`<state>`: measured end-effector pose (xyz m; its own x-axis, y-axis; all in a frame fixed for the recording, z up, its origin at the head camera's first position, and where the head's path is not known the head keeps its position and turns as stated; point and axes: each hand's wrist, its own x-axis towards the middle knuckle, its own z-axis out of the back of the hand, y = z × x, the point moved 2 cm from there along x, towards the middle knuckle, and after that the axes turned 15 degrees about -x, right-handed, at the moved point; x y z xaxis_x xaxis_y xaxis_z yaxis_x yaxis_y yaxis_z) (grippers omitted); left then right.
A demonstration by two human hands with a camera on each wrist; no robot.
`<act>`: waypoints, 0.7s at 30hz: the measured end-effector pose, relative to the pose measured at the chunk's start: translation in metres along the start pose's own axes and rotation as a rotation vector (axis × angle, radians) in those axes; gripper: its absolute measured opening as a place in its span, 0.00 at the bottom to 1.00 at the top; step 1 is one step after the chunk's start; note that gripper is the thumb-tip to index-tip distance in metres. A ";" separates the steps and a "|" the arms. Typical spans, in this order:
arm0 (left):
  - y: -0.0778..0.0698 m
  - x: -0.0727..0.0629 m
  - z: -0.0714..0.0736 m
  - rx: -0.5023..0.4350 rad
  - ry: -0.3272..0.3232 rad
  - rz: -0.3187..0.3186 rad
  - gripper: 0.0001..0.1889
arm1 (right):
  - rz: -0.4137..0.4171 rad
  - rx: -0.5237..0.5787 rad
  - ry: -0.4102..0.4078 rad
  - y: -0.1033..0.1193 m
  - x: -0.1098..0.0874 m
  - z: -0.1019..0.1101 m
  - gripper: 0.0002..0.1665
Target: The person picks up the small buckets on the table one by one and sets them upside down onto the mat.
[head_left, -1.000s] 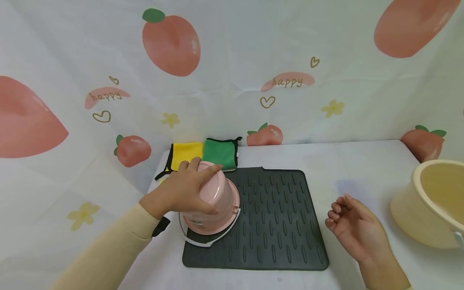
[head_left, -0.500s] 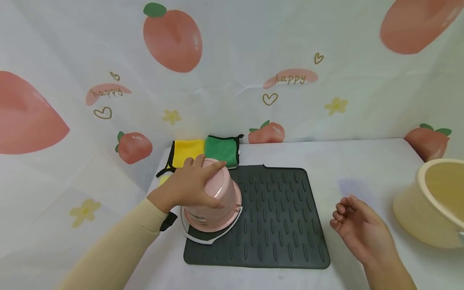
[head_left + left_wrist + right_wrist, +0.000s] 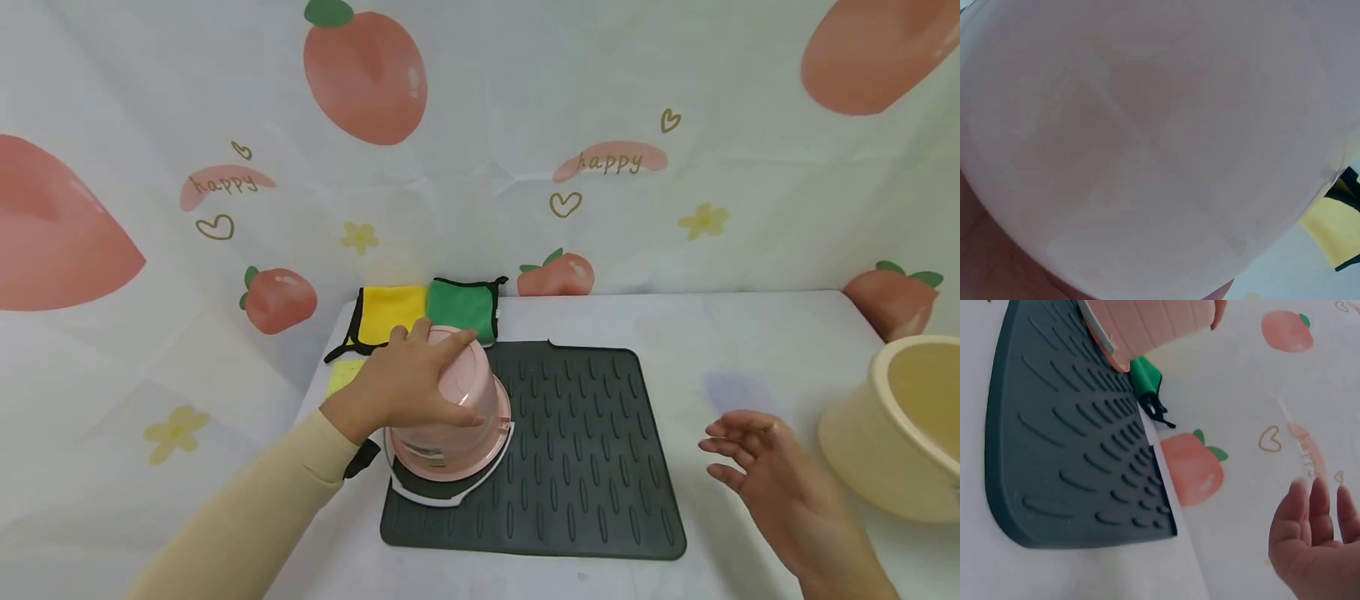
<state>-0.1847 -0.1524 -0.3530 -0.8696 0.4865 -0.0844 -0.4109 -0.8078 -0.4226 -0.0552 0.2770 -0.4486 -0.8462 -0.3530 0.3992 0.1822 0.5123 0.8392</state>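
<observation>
A small pink bucket [image 3: 474,387] stands upside down at the left side of a dark ribbed drying mat [image 3: 585,467]. Its white handle [image 3: 441,502] hangs round the rim on the near side. My left hand [image 3: 408,379] grips the bucket from above, thumb and fingers spread round its base. In the left wrist view the pale bucket base [image 3: 1166,144] fills most of the picture. Right of the mat, my right hand [image 3: 787,483] holds nothing, its fingers loosely bent. The right wrist view also shows these fingers [image 3: 1320,512] bare.
Behind the bucket lie a folded yellow cloth [image 3: 393,308] and a green cloth [image 3: 465,307], both black-edged. A pale yellow piece [image 3: 343,375] shows beside my left wrist. A large cream bucket [image 3: 862,450] stands at the right. A fruit-patterned sheet [image 3: 480,167] hangs behind the table.
My left hand and the pink bucket have shifted slightly right over the mat. The right hand has moved a little right and its fingers have loosened. The head view has shifted slightly.
</observation>
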 end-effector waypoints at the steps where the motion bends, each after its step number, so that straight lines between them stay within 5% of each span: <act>1: -0.001 0.000 0.000 0.000 -0.005 0.000 0.59 | 0.030 0.037 0.045 0.003 0.000 0.000 0.38; 5: -0.002 0.000 0.000 0.004 -0.016 -0.003 0.60 | 0.113 0.170 0.160 0.014 0.002 -0.004 0.41; 8: -0.002 -0.001 -0.001 0.005 -0.020 -0.002 0.60 | 0.121 0.366 0.165 0.016 -0.005 0.000 0.42; 14: -0.004 -0.001 -0.002 0.006 -0.026 0.011 0.61 | 0.077 0.772 0.019 0.022 -0.030 0.016 0.50; 18: -0.004 -0.002 -0.003 0.013 -0.024 0.017 0.62 | 0.131 0.848 -0.040 0.028 -0.042 0.026 0.57; 21: -0.004 -0.004 -0.004 0.006 -0.026 0.022 0.62 | 0.087 0.823 -0.209 0.036 -0.051 0.036 0.47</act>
<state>-0.1787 -0.1494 -0.3542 -0.8851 0.4602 -0.0702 -0.3935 -0.8202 -0.4154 -0.0234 0.3423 -0.4519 -0.9358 -0.1755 0.3058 -0.1022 0.9651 0.2410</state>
